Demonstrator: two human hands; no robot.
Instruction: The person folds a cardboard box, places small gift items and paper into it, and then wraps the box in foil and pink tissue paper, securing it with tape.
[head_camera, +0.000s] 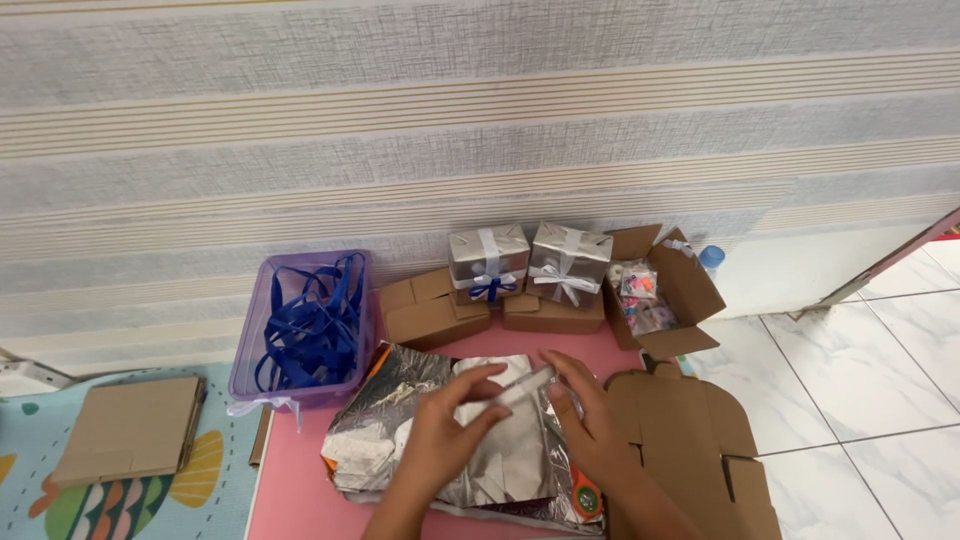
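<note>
Both my hands meet over a stack of silver wrapping sheets (400, 420) on a pink table (290, 500). My left hand (445, 430) and my right hand (590, 425) pinch the two ends of a small clear, whitish strip (520, 388) held between them. Whether it is tape or film I cannot tell. An orange-handled tool (585, 493) lies under my right wrist, partly hidden.
A purple bin (250, 345) of blue ribbons stands at the left. Two silver wrapped gifts (488, 262) (568, 262) sit on brown boxes (430, 312) by the wall. An open carton (690, 290) holds colourful items. Flat cardboard (690, 440) lies right, more cardboard (130, 428) on the floor mat.
</note>
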